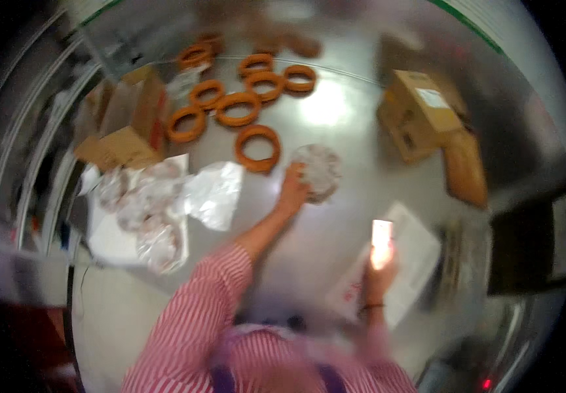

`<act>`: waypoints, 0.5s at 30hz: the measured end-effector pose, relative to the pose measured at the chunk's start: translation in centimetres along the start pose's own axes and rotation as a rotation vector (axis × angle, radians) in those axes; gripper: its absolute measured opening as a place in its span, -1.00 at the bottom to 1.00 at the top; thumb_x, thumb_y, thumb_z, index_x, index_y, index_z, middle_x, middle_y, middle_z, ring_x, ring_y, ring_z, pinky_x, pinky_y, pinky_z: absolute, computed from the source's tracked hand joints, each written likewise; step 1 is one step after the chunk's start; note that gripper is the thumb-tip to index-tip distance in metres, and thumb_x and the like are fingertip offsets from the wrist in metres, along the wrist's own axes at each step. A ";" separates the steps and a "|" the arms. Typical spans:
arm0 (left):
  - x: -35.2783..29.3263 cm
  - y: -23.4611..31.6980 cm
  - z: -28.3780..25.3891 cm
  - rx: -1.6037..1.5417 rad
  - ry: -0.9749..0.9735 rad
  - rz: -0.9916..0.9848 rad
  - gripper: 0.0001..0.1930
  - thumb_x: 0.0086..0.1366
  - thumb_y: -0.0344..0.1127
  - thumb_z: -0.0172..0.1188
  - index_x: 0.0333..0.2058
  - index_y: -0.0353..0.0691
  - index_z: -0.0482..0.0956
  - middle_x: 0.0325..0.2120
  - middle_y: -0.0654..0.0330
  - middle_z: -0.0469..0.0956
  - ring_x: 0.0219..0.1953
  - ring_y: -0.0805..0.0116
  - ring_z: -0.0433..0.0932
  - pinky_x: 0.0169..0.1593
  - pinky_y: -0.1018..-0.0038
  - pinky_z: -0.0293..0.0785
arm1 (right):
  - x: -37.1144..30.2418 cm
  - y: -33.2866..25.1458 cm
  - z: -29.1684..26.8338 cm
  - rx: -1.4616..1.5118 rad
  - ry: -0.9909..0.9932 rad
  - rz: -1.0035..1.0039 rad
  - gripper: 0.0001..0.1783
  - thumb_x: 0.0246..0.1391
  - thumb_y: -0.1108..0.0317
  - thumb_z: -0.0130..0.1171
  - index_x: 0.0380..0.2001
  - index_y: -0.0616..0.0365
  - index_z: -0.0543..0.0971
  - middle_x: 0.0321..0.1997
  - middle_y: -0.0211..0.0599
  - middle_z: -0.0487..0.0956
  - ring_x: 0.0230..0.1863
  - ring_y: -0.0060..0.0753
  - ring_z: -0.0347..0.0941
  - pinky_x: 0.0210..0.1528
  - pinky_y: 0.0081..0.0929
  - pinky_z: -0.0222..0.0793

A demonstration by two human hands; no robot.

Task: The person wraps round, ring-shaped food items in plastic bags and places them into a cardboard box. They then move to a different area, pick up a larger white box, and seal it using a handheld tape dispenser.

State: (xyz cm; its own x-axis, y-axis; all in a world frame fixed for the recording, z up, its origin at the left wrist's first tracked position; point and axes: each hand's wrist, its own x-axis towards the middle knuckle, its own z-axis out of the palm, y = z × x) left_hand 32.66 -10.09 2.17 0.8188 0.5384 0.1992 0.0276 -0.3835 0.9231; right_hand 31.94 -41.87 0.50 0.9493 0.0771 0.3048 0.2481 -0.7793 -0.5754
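My left hand [294, 188] reaches across the steel table and grips the left edge of a round thing in crinkled, pale plastic wrap [321, 173]. What lies under the wrap is blurred. Low on the right, my right hand [380, 274] is closed around a phone [382, 243], whose face glows white. Beneath that hand is a large white sheet [414, 262] with some red marks. Just beyond my left hand, an orange-brown ring [257, 169] lies flat on the metal.
Several more orange-brown rings [238, 122] are spread farther back. An opened cardboard box [126, 149] stands at left, with plastic-bagged items [142, 196] and a clear plastic bag [214, 196] near it. Another cardboard box [420, 114] sits at right. Metal rails [44, 131] run along the left side.
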 end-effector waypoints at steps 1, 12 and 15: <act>-1.5 -0.8 -0.6 0.054 -0.017 0.050 -0.52 0.10 -0.55 0.12 0.05 -0.28 0.34 0.05 -0.02 0.31 0.05 0.08 0.40 0.07 0.32 0.40 | 1.2 0.4 0.2 -0.071 0.005 -0.020 -0.52 0.10 0.21 0.12 0.03 0.23 0.40 -0.10 0.01 0.53 -0.12 0.06 0.43 -0.03 -0.15 0.30; -25.0 -5.8 -14.6 0.229 0.354 -0.131 -0.68 0.16 -0.54 0.06 -0.08 -0.18 0.47 -0.09 0.08 0.46 -0.18 0.18 0.52 -0.14 0.38 0.48 | 11.1 -0.8 0.4 -0.112 -0.069 0.083 -0.16 -0.03 0.03 0.19 0.19 0.40 0.23 -0.08 0.23 0.50 0.00 0.20 0.40 0.05 -0.04 0.29; -26.9 -1.7 -21.7 0.319 0.558 -0.240 -0.68 0.12 -0.62 0.00 -0.13 -0.23 0.48 -0.16 0.09 0.46 -0.20 0.22 0.49 -0.17 0.39 0.47 | 11.2 0.9 1.2 -0.243 -0.044 -0.022 -0.20 0.02 -0.01 0.16 0.18 0.36 0.25 0.12 0.23 0.39 0.17 0.13 0.30 0.16 -0.11 0.23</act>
State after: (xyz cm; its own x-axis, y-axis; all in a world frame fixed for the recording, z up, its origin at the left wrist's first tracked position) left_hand -1.87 -7.67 2.41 0.3532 0.9092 0.2203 0.4090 -0.3618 0.8378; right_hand 42.99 -41.03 2.48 0.9530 0.1191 0.2787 0.2204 -0.9035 -0.3675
